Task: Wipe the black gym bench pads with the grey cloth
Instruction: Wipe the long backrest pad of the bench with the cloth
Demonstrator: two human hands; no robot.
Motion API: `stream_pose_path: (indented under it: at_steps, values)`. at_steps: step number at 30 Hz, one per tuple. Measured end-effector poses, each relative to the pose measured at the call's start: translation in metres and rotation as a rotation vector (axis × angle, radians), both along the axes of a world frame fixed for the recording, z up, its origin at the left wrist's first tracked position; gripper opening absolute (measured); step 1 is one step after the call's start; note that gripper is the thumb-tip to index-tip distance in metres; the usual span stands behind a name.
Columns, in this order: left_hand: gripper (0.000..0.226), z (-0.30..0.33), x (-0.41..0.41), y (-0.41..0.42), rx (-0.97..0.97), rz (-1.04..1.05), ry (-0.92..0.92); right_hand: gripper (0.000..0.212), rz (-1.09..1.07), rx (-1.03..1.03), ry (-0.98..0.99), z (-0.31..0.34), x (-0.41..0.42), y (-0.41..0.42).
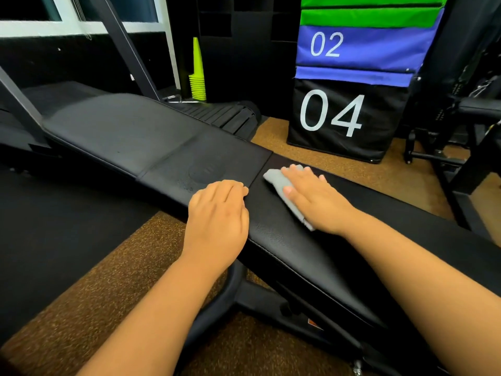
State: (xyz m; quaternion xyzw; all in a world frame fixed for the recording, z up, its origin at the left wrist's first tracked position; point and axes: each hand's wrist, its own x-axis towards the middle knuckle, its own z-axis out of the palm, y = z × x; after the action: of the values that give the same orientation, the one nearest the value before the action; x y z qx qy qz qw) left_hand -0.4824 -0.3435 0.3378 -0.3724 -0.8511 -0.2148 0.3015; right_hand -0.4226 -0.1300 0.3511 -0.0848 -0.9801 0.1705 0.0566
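Two hands rest on the bench: the right hand (315, 198) lies flat, fingers straight, pressing the grey cloth (282, 185) onto the near pad (311, 256) at centre frame; the left hand (218, 210), loosely curled, holds nothing at the seam with the far pad (141, 131). Soft, light and limp, the cloth would probably bunch, so a broad palm suits it; the vinyl looks smooth and firm.
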Motion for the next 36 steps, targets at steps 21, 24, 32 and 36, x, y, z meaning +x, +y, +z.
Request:
stream_pose_path:
  at_steps: [21,24,32,36]
  values:
    - [0.031,-0.024,-0.003,-0.076,1.113,0.312,-0.980,0.061,0.192,0.231,0.164,0.012,-0.006,-0.133]
    - [0.029,-0.027,-0.011,-0.076,1.109,0.272,-0.988,0.060,0.194,0.245,0.190,0.021,-0.053,-0.155]
    - [0.098,-0.013,-0.036,-0.077,1.229,0.061,-1.206,0.059,0.322,0.204,0.192,0.021,-0.034,-0.139]
    - [0.071,-0.006,-0.054,-0.080,1.217,0.084,-1.223,0.061,0.262,0.197,0.129,0.014,-0.006,-0.121]
